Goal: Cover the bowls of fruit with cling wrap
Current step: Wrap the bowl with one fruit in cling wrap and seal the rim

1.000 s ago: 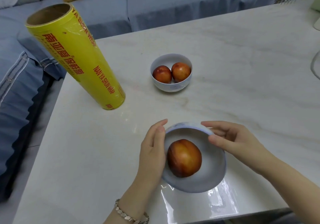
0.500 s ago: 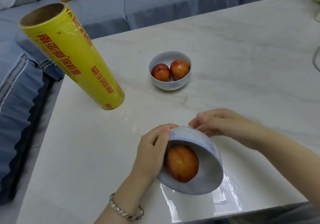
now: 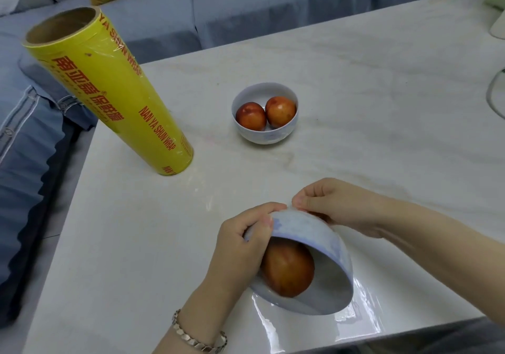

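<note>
A white bowl (image 3: pixel 314 241) with one red-orange fruit (image 3: pixel 288 267) is tipped steeply towards me near the table's front edge, on a clear sheet of cling wrap (image 3: pixel 360 315). My left hand (image 3: pixel 243 247) grips its left rim, fingers curled over the edge. My right hand (image 3: pixel 336 203) is at the bowl's far side with fingertips pinched together at the base; the film there is too clear to make out. A second white bowl (image 3: pixel 269 136) with two fruits (image 3: pixel 265 114) stands uncovered further back. A tall yellow cling wrap roll (image 3: pixel 109 94) stands at the left.
The white marble table (image 3: pixel 382 124) ends close to me and at the left, beyond which lie blue sofa cushions (image 3: pixel 27 140). A thin curved wire (image 3: pixel 492 96) and a pale object (image 3: pixel 498 25) sit at the right edge.
The near bowl has tipped from nearly level to steeply tilted towards me. My right hand moved from the rim to behind the bowl's base, and my left hand's fingers curled over the rim.
</note>
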